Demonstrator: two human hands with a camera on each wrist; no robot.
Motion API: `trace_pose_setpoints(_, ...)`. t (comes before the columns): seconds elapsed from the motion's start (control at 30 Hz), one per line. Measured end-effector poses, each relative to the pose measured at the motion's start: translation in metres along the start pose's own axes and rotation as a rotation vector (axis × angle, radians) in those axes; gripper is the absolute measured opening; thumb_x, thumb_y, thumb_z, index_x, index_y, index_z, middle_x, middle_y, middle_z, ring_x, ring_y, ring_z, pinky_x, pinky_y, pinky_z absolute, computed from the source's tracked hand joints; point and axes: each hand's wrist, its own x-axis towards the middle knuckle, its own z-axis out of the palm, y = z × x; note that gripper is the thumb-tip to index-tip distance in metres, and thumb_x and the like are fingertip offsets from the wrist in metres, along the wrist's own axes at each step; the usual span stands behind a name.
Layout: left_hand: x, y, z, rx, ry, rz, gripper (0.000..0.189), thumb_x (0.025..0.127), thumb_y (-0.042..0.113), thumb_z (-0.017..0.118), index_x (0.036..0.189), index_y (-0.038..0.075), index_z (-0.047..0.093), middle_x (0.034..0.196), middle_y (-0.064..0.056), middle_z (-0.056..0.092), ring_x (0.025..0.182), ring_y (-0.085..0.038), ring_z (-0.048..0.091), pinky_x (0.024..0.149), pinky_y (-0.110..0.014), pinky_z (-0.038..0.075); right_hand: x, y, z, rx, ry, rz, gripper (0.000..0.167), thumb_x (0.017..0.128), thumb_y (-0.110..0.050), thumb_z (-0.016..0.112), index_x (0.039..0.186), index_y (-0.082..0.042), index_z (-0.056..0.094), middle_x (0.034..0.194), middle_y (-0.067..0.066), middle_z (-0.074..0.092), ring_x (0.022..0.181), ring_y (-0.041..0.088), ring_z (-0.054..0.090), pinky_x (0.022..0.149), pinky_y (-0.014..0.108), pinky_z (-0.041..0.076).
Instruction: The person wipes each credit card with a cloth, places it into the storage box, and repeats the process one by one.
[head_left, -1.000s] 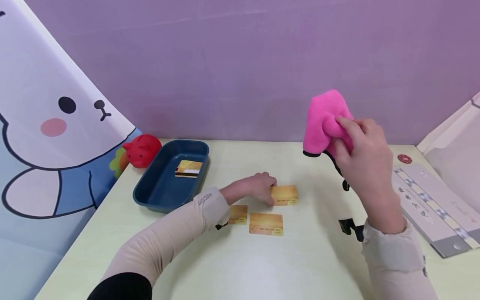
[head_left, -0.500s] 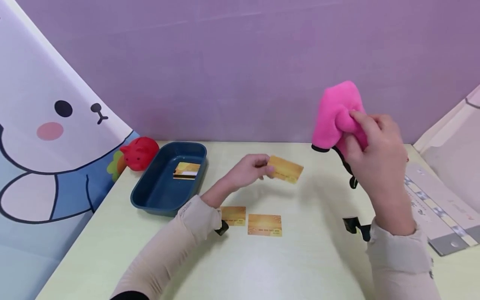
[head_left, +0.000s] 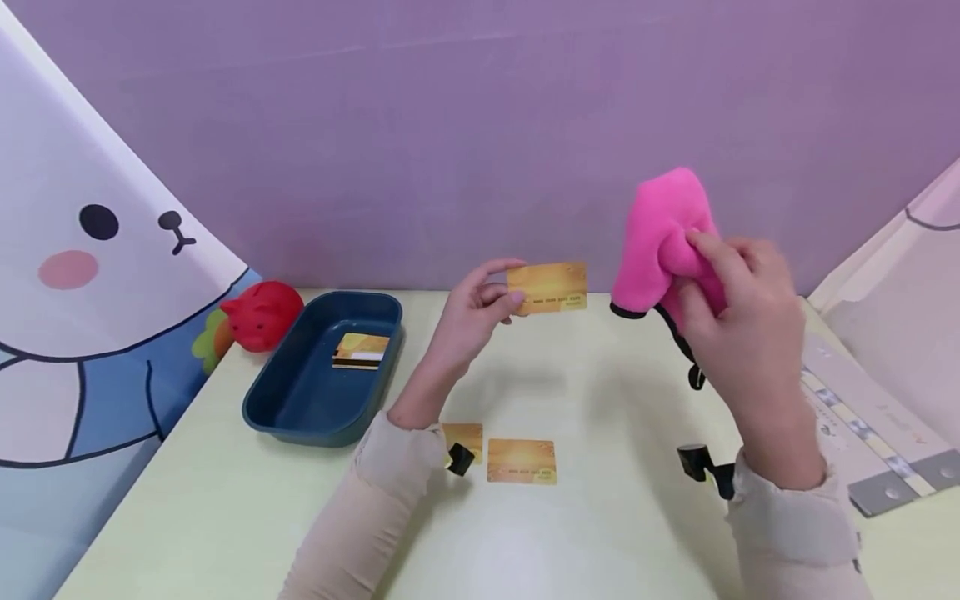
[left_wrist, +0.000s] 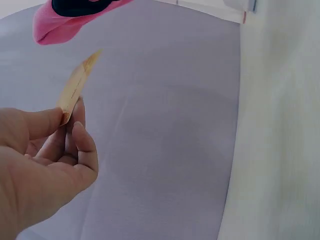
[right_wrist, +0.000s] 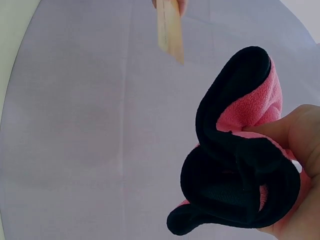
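Between thumb and fingers my left hand [head_left: 468, 317] pinches a gold bank card [head_left: 551, 287], raised above the table with its printed side facing the head camera. My right hand [head_left: 750, 308] grips a bunched pink fleece item [head_left: 667, 225] with black edging and a small black loop hanging below. In the right wrist view, its folded black-trimmed edge [right_wrist: 200, 120] curls around an opening. A gap separates the card from the fleece. Two more gold cards lie on the table: one whole card [head_left: 522, 461] and another [head_left: 465, 437] partly hidden by the left wrist's camera.
A blue tray [head_left: 258, 408] at the left holds a card [head_left: 360, 351] showing its magnetic stripe. Beside it sits a red piggy bank [head_left: 264, 315]. A flat grey and white box [head_left: 881, 425] lies at the right. A purple backdrop [head_left: 450, 150] rises behind the table.
My left hand has picked the card up off the table and raised it, turning it nearly level. The right hand keeps hold of the pink fleece, shifting only slightly.
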Motion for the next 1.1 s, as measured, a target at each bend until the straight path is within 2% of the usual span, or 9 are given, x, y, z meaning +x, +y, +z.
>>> trace_pose_setpoints(0.1,-0.001,0.001,0.003,-0.013,0.018,0.017,0.037,0.096,0.009,0.066,0.133,0.010,0.062,0.088,-0.002,0.070,0.082,-0.025,0.068,0.070,-0.027,0.051,-0.003,-0.008,0.003,0.013,-0.019,-0.051,0.034,0.090,-0.012,0.065,0.123,-0.007,0.071,0.107,0.028,0.064,0.102,0.044,0.058,0.082,0.055,0.046)
trace_pose_setpoints(0.27,-0.006,0.009,0.013,-0.004,0.082,0.029,0.036,0.094,0.008,0.069,0.130,0.011,0.064,0.091,-0.014,0.071,0.076,-0.017,0.067,0.068,-0.026,0.048,-0.010,-0.029,0.011,0.014,-0.063,-0.196,0.034,0.088,-0.014,0.074,0.122,-0.008,0.072,0.106,0.028,0.065,0.100,0.044,0.059,0.079,0.055,0.051)
trace_pose_setpoints(0.4,-0.012,0.015,0.021,-0.007,0.111,0.032,0.036,0.095,-0.004,0.061,0.129,0.007,0.061,0.097,-0.020,0.072,0.079,-0.013,0.065,0.070,-0.024,0.048,-0.018,-0.041,0.025,0.004,-0.104,-0.305,0.035,0.085,-0.016,0.080,0.119,-0.008,0.073,0.105,0.027,0.065,0.091,0.043,0.059,0.075,0.054,0.054)
trace_pose_setpoints(0.53,-0.017,0.018,0.025,0.001,0.116,0.040,0.041,0.092,-0.010,0.054,0.130,0.004,0.060,0.103,-0.019,0.070,0.083,-0.014,0.061,0.073,-0.024,0.048,-0.026,-0.046,0.040,-0.024,-0.176,-0.368,0.033,0.087,-0.016,0.078,0.118,-0.008,0.072,0.103,0.023,0.064,0.081,0.040,0.059,0.069,0.048,0.053)
trace_pose_setpoints(0.63,-0.018,0.018,0.025,0.010,0.123,0.036,0.041,0.092,-0.009,0.056,0.130,0.004,0.059,0.105,-0.018,0.070,0.084,-0.016,0.060,0.075,-0.024,0.050,-0.031,-0.046,0.049,-0.030,-0.196,-0.369,0.034,0.086,-0.014,0.079,0.118,-0.009,0.072,0.102,0.022,0.063,0.078,0.038,0.058,0.065,0.046,0.052)
trace_pose_setpoints(0.77,-0.017,0.019,0.024,0.063,0.136,0.019,0.037,0.092,-0.010,0.053,0.126,0.004,0.061,0.104,-0.017,0.072,0.085,-0.017,0.061,0.076,-0.024,0.049,-0.033,-0.041,0.054,-0.020,-0.194,-0.333,0.038,0.082,-0.012,0.083,0.118,-0.011,0.072,0.103,0.022,0.064,0.079,0.038,0.059,0.062,0.046,0.052)
trace_pose_setpoints(0.87,-0.016,0.021,0.021,0.086,0.128,0.012,0.033,0.094,-0.008,0.055,0.124,0.004,0.061,0.100,-0.017,0.073,0.084,-0.018,0.063,0.075,-0.025,0.050,-0.032,-0.036,0.053,-0.040,-0.216,-0.297,0.037,0.082,-0.014,0.082,0.118,-0.010,0.072,0.105,0.022,0.065,0.081,0.038,0.060,0.062,0.048,0.054)
trace_pose_setpoints(1.0,-0.016,0.023,0.015,0.063,0.103,0.021,0.029,0.095,-0.001,0.062,0.123,0.007,0.062,0.093,-0.017,0.072,0.077,-0.019,0.063,0.068,-0.027,0.047,-0.028,-0.027,0.049,-0.078,-0.233,-0.237,0.036,0.085,-0.013,0.080,0.120,-0.010,0.072,0.104,0.023,0.065,0.086,0.040,0.060,0.061,0.052,0.055)
trace_pose_setpoints(1.1,-0.015,0.023,0.007,0.053,0.097,0.029,0.028,0.095,0.004,0.066,0.123,0.009,0.064,0.088,-0.012,0.070,0.074,-0.017,0.059,0.065,-0.027,0.041,-0.025,-0.018,0.046,-0.101,-0.240,-0.180,0.034,0.088,-0.010,0.075,0.122,-0.008,0.071,0.102,0.023,0.064,0.087,0.041,0.059,0.060,0.054,0.054)
